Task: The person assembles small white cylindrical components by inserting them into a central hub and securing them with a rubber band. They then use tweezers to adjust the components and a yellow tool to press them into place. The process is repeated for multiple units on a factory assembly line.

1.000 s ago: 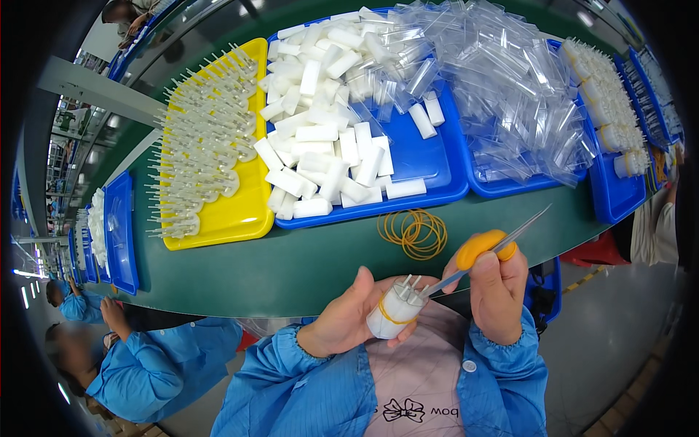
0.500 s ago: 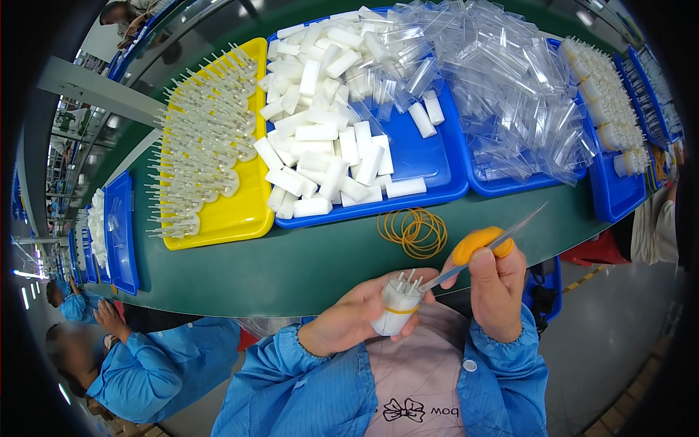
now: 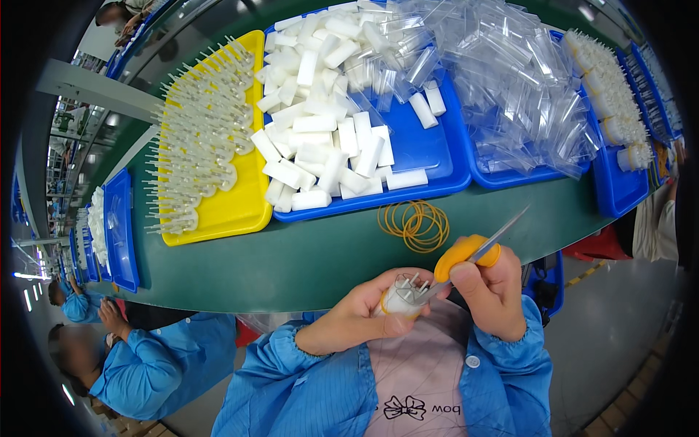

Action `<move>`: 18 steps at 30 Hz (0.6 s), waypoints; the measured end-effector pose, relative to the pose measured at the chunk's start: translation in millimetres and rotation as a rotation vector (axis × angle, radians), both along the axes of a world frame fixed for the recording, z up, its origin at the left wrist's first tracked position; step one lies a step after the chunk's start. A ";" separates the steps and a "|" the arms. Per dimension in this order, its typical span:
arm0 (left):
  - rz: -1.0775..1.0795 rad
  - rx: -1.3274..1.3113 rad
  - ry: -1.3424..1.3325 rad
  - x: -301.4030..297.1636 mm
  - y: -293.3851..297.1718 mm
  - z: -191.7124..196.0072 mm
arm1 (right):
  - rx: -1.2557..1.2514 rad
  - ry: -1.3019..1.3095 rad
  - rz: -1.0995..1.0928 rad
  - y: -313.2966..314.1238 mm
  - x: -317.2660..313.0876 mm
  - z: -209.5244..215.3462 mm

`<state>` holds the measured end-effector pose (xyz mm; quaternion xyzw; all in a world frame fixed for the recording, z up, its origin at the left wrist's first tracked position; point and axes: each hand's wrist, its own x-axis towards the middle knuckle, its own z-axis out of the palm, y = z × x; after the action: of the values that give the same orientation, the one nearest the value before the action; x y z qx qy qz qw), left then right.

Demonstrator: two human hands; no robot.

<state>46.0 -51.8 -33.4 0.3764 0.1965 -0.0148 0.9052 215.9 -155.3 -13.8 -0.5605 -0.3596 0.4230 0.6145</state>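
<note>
My left hand [image 3: 348, 317] is closed round a short white bundle [image 3: 397, 301] with a rubber band round it and several thin pale pins standing out of its top. Orange finger cots [image 3: 460, 256] cover fingertips of my right hand [image 3: 496, 300]. That hand is closed on metal tweezers [image 3: 502, 233], one end slanting up and away, the other pointing down at the pins. Whether the tips touch a pin I cannot tell. Just beyond my hands, several loose yellow rubber bands [image 3: 413, 227] lie on the green table [image 3: 320, 262].
A yellow tray [image 3: 244, 211] holds many pinned white pieces. Beside it, a blue tray [image 3: 451, 171] carries white blocks [image 3: 313, 135] and clear sleeves. More clear plastic sleeves [image 3: 517, 87] heap in another blue tray. Banded bundles [image 3: 608, 109] stand far right. A co-worker [image 3: 156, 371] sits at left.
The bundle has tilted in my left hand, whose thumb now lies across its lower part. My right hand and the tweezers have shifted slightly left and down.
</note>
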 end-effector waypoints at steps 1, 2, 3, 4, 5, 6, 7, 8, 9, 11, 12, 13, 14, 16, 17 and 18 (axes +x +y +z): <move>-0.021 0.032 0.010 -1.3 0.2 0.6 | -0.017 -0.056 0.010 -0.8 0.5 2.0; -0.026 0.057 0.016 -1.7 0.2 1.7 | -0.021 -0.115 -0.001 -2.1 -0.5 2.8; -0.031 0.082 0.019 -1.1 0.4 2.8 | -0.026 -0.175 -0.012 -4.5 -1.9 3.5; -0.037 0.107 0.023 -0.6 0.8 3.2 | -0.030 -0.236 -0.024 -5.9 -2.5 3.8; -0.059 0.044 0.003 -1.0 2.6 0.6 | -0.007 -0.245 -0.010 -6.8 -1.0 3.4; -0.080 -0.017 -0.015 -2.8 5.0 -3.7 | 0.019 -0.252 0.004 -8.1 0.7 2.5; -0.102 -0.078 -0.033 -4.1 6.1 -7.1 | 0.044 -0.259 0.019 -8.9 1.5 1.4; -0.094 -0.141 -0.091 -4.9 5.3 -8.7 | 0.080 -0.085 -0.047 -8.4 0.1 -1.5; -0.091 -0.203 -0.152 -4.6 5.1 -10.0 | 0.117 0.085 -0.116 -7.1 -1.5 -5.8; -0.085 -0.257 -0.202 -2.7 5.2 -8.9 | 0.170 0.264 -0.158 -8.4 1.5 -11.3; -0.079 -0.249 -0.192 -1.0 5.2 -6.6 | 0.157 0.266 -0.155 -8.4 1.8 -10.5; -0.074 -0.242 -0.182 0.2 5.2 -5.5 | 0.144 0.268 -0.152 -8.3 1.7 -9.1; -0.077 -0.241 -0.184 0.3 5.0 -6.5 | 0.130 0.270 -0.149 -8.0 1.5 -7.9; -0.088 -0.246 -0.185 -0.5 3.6 -9.7 | 0.108 0.286 -0.125 -6.4 -0.7 -7.0; -0.088 -0.242 -0.179 -0.3 2.9 -9.8 | 0.097 0.294 -0.113 -6.2 -1.1 -6.7; -0.086 -0.235 -0.174 -0.1 2.8 -8.6 | 0.082 0.287 -0.084 -6.2 -0.6 -6.2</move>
<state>45.9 -49.0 -42.0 0.2758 0.0980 -0.0436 0.9552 215.4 -161.4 -20.0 -0.4833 -0.2610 0.4577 0.6992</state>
